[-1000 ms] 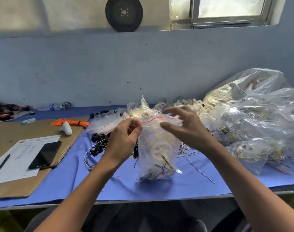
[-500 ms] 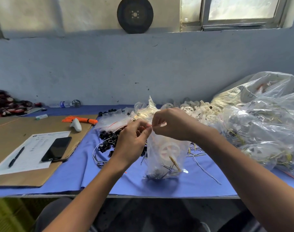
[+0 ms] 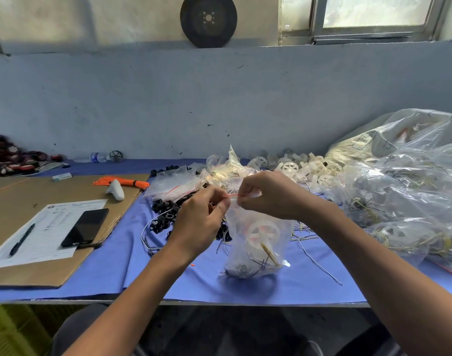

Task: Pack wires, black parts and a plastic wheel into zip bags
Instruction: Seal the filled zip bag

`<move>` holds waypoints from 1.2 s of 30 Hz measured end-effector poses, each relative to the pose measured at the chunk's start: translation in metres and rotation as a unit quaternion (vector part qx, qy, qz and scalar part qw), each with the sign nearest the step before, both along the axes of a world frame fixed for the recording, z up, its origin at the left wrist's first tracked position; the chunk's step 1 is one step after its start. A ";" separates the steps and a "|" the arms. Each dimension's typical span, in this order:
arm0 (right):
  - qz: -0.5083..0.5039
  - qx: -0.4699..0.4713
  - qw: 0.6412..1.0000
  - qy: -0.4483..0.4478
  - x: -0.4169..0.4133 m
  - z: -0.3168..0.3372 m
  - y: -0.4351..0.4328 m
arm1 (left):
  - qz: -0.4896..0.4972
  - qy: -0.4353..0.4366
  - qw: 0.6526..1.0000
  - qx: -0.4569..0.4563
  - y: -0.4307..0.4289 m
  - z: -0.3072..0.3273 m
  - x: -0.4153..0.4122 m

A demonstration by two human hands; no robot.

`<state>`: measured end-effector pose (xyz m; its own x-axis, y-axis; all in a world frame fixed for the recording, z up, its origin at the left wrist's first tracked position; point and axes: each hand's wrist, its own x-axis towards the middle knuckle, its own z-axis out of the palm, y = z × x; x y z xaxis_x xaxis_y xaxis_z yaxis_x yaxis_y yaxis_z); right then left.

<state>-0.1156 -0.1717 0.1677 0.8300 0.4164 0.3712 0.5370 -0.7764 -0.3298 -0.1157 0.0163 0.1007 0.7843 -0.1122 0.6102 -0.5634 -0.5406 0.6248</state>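
Curled fingers of the left hand (image 3: 201, 219) and right hand (image 3: 268, 196) pinch the red zip strip of a clear plastic zip bag (image 3: 255, 253), the right hand just at 3 o'clock of the left. The bag stands upright, long axis vertical, mouth toward 12 o'clock, bottom on the blue cloth (image 3: 142, 278). Inside, a white spoked plastic wheel (image 3: 263, 233) sits above thin wires (image 3: 267, 256).

Clear plastic zip bag with red seal line (image 3: 255, 222): upright, top edge pinched, base resting on blue cloth (image 3: 117, 273). Contents: white spoked plastic wheel (image 3: 263, 233) at mid-height; thin wires (image 3: 268, 254) and small black parts (image 3: 239, 269) at the bottom.
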 end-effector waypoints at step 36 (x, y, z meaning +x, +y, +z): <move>-0.038 -0.053 0.995 -0.071 0.005 -0.011 -0.026 | 0.046 -0.039 0.984 0.168 -0.021 0.019 0.002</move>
<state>-0.1104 -0.1973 0.1569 0.8028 0.3975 0.4443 0.5106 -0.8432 -0.1682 -0.1134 -0.0046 0.1194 0.7527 -0.2480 0.6098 -0.5412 -0.7605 0.3588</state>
